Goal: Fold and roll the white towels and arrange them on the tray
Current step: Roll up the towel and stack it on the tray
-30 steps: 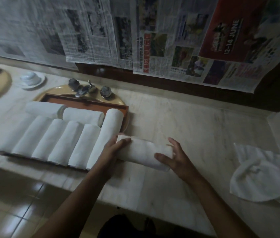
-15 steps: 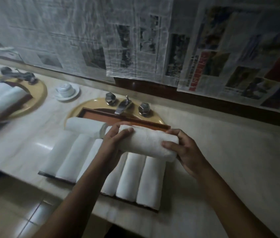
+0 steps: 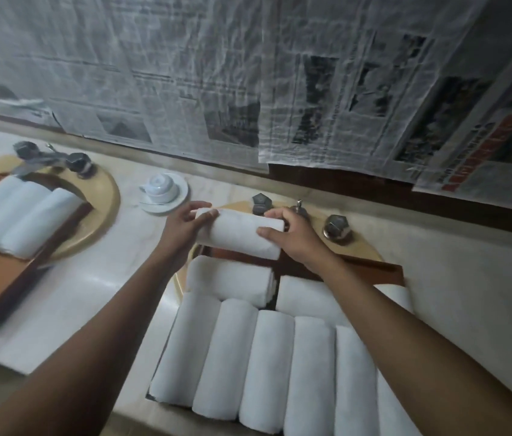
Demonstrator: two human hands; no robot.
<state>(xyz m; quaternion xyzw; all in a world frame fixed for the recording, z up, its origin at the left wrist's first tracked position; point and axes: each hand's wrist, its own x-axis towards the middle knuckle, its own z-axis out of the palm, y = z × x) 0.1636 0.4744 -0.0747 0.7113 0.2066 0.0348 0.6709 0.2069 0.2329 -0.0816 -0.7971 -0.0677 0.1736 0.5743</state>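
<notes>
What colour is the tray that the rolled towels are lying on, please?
Reddish-brown, like wood; the tray shows its bare far rim in the head view.

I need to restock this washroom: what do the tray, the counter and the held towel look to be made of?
The tray looks like wood: reddish-brown, dull sheen, raised rim. The counter looks like polished pale stone, perhaps marble, as it throws back light. The towel is white cloth, probably cotton terry: matte, soft nap.

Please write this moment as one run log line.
rolled towel | held by left hand and right hand | over far end of tray
</notes>
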